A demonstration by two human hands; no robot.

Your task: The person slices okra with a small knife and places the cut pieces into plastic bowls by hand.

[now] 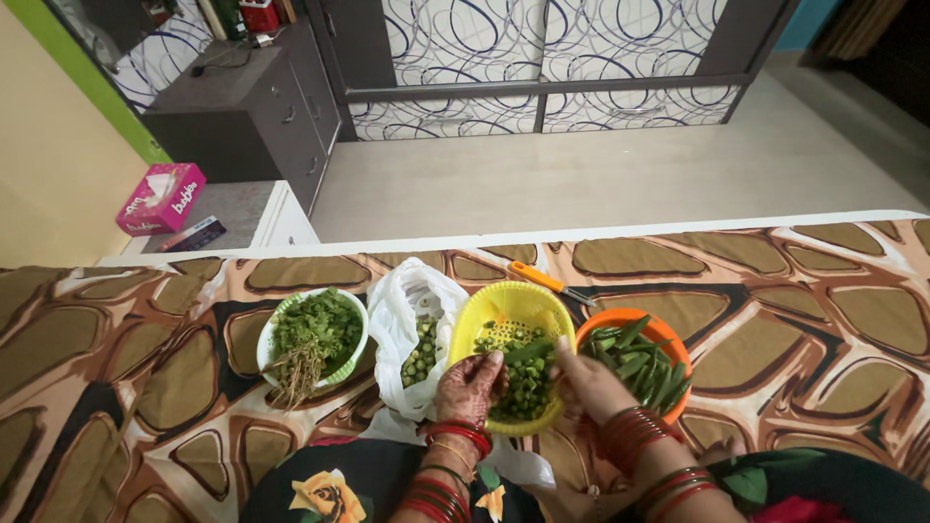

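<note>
On the patterned bed cover [775, 320], a yellow colander [504, 315] of chopped okra sits between a white bag [402, 310] and an orange bowl [635, 324] of whole pods. Over it, the left hand [468, 387] and right hand [593, 383] pinch one okra pod [528, 351] between closed fingers.

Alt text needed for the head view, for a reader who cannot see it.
Two hands, left hand and right hand, hold an okra pod over a yellow colander of cut okra. Beside it on a brown patterned cloth sit an orange bowl of whole okra, a white plastic bag and a bowl of leafy greens.
</note>
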